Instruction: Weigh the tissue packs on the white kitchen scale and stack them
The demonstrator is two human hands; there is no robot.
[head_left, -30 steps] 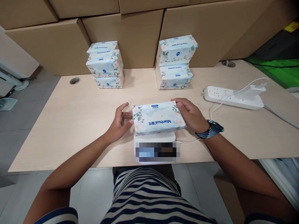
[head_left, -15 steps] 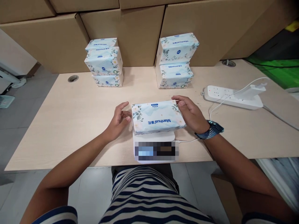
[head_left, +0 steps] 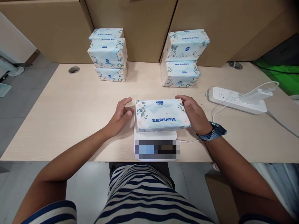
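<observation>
A blue-and-white floral pack of tissues (head_left: 163,115) lies over a white digital scale (head_left: 156,135) near the table's front edge. The scale's display is blurred out. At the pack's left end is my left hand (head_left: 121,117), its fingers loosely bent and apart, holding nothing. My right hand (head_left: 196,113), with a patterned band on the wrist, is against the pack's right end. Its thumb is at the near side and its fingers reach behind the far corner, partly hidden.
Similar tissue packs stand in a left stack (head_left: 107,53) and a right stack (head_left: 187,46) before large cardboard boxes (head_left: 133,28). A white power strip (head_left: 235,99) with a plugged-in charger lies at right. A thin white cable (head_left: 190,141) runs to the scale.
The view has shifted slightly, so the table and stacks sit differently in the frame. Both hands and the tissue pack keep nearly the same places relative to the scale.
</observation>
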